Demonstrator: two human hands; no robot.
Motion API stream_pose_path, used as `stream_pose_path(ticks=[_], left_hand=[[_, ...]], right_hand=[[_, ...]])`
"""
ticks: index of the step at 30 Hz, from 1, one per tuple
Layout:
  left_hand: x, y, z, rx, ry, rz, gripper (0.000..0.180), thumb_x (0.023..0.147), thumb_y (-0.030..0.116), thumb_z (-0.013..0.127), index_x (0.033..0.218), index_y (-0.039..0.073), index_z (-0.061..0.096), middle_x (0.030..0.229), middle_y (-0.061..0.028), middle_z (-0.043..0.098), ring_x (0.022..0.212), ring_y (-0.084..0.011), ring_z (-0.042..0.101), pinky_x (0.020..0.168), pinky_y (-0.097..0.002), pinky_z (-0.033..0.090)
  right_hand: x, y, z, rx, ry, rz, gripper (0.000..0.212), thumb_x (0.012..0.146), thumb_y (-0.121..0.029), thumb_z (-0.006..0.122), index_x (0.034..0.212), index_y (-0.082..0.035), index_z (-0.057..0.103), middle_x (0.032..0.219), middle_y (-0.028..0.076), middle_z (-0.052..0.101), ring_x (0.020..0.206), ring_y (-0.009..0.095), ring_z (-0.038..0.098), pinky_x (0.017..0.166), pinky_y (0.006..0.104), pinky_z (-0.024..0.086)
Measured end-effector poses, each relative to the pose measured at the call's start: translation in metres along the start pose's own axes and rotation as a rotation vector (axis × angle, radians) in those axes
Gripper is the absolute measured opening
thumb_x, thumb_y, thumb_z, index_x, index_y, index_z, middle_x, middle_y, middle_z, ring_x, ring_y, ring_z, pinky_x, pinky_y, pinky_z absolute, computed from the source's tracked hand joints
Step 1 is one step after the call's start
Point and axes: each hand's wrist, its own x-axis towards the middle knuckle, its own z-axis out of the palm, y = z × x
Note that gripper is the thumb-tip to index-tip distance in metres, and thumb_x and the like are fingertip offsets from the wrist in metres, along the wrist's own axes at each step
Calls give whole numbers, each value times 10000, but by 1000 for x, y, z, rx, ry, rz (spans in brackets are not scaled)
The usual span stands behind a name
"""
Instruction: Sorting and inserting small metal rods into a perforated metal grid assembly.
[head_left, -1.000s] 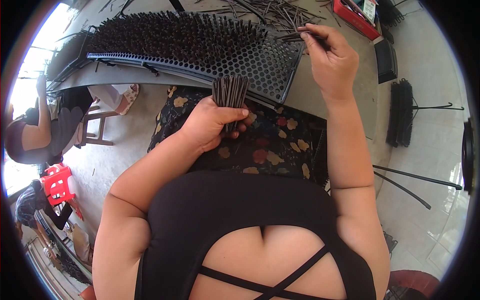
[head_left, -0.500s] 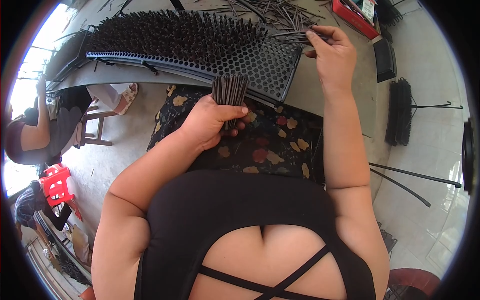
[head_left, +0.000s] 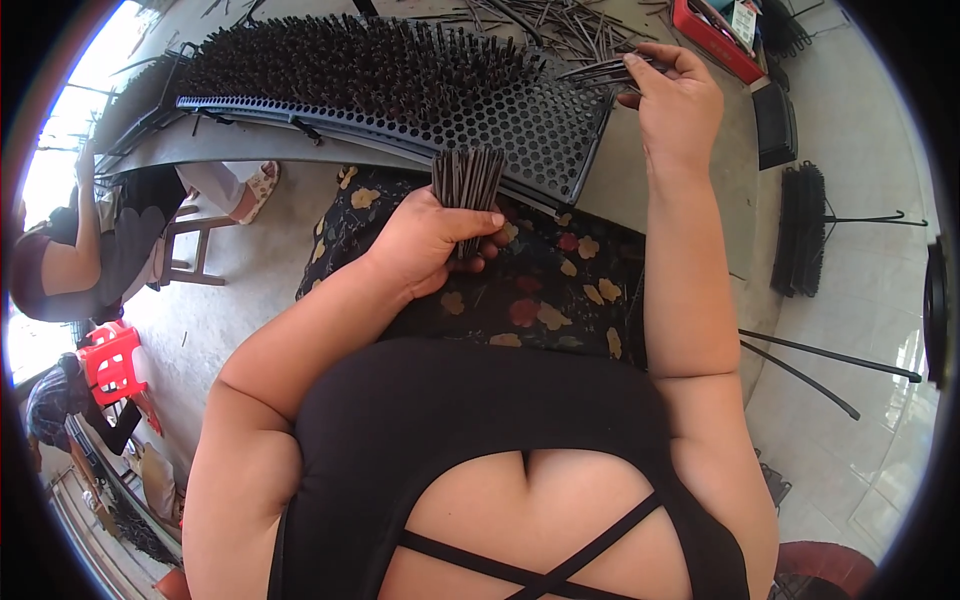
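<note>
A tight upright bundle of thin dark sticks (head_left: 468, 180) is wrapped in the fingers of my left hand (head_left: 432, 235), just in front of the perforated tray. Between the thumb and fingers of my right hand (head_left: 675, 100) are a few more thin dark sticks (head_left: 598, 72), pointing left over the tray's far right corner. Rows of round holes cover the black perforated tray (head_left: 545, 140). Most of its left and middle part bristles with dark sticks (head_left: 340, 68) standing upright in the holes. Bare holes show at its right end.
Loose sticks (head_left: 570, 30) lie scattered at the back, near a red box (head_left: 715, 38) of small items. A black bristly rack (head_left: 801, 230) is on the right. On the left, another person (head_left: 120, 235) sits by a wooden stool (head_left: 200, 250); a red plastic chair (head_left: 112, 365) stands below.
Almost everything has shifted only slightly in the picture. Both hands keep their hold on the sticks, and no stick has visibly been let go.
</note>
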Motion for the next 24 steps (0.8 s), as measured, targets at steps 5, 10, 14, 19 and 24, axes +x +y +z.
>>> stream_pose_path(ticks=[5,10,14,19,24], left_hand=[[1,0,-2,-14,-25,-8,137,845,113,700,958,63,641,849,-58,675,729,-158,626,638,-311,500],[1,0,-4,-12,-37,-8,139,846,114,704,961,61,646,849,-57,672,734,-155,623,639,-307,499],[0,0,-4,-11,-39,-10,127,846,116,707,948,65,650,849,-54,671,731,-151,620,639,-303,498],[2,-1,-5,-5,-50,1,119,844,121,707,935,71,648,843,-48,672,726,-146,615,637,-303,491],[2,0,-5,7,-39,1,112,840,118,708,925,78,647,829,-44,673,717,-143,609,627,-299,482]], right_hand=[[-5,1,6,318,107,85,97,863,4,670,951,41,654,774,59,653,641,99,625,498,244,558],[-8,-2,5,211,-45,-91,104,880,-7,661,982,9,671,827,49,685,670,79,624,553,230,564],[-9,-4,1,86,-142,-272,113,889,-18,658,989,-45,704,850,3,709,720,52,631,611,213,547],[-3,4,4,-115,-285,-411,122,865,-39,678,981,-63,711,835,10,720,742,80,657,657,226,523],[1,-7,14,-276,-324,-601,184,887,-8,652,1063,-29,703,948,53,734,860,96,681,757,216,516]])
